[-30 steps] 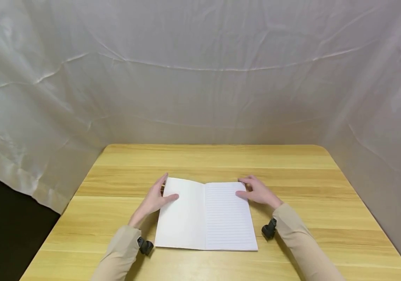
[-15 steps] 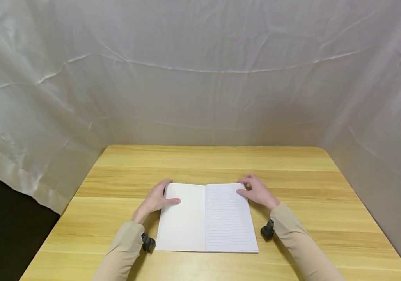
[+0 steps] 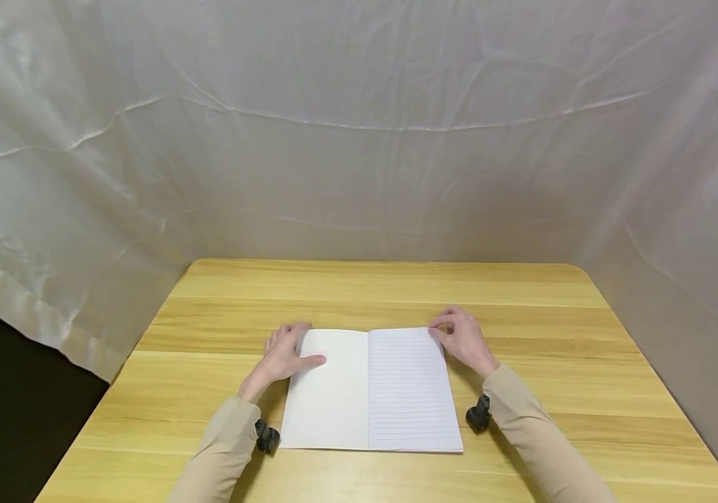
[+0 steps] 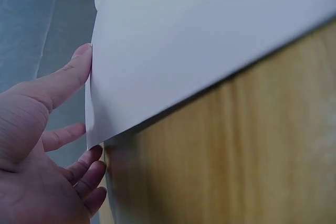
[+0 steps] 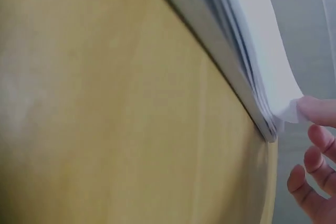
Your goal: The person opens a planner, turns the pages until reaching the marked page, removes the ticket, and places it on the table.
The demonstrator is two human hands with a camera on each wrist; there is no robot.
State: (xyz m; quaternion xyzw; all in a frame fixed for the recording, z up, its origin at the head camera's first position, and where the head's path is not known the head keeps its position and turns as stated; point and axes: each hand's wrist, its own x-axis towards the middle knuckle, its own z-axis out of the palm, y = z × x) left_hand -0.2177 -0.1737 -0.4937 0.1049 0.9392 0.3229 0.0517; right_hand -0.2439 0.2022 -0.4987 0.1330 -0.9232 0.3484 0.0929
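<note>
An open notebook (image 3: 368,391) lies on the wooden table, its left page (image 3: 327,405) blank and its right page (image 3: 412,398) ruled with lines. My left hand (image 3: 282,358) rests at the upper left edge, thumb laid on the blank page and the other fingers extended past the edge. The left wrist view shows the thumb against the sheet (image 4: 184,45) and the fingertips around its corner. At the upper right corner, my right hand (image 3: 463,341) pinches the ruled page. In the right wrist view, that page's corner (image 5: 289,108) curls up from the stack beneath at the thumb.
The light wooden table (image 3: 359,286) extends around the notebook on all sides. Pale fabric (image 3: 359,154) hangs behind the table and at both sides. Small black cameras sit at the left cuff (image 3: 267,438) and the right cuff (image 3: 478,414).
The notebook's left side has settled lower, and my left hand moved slightly right and down with it. My right thumb drew back from the ruled page to its corner and now pinches it.
</note>
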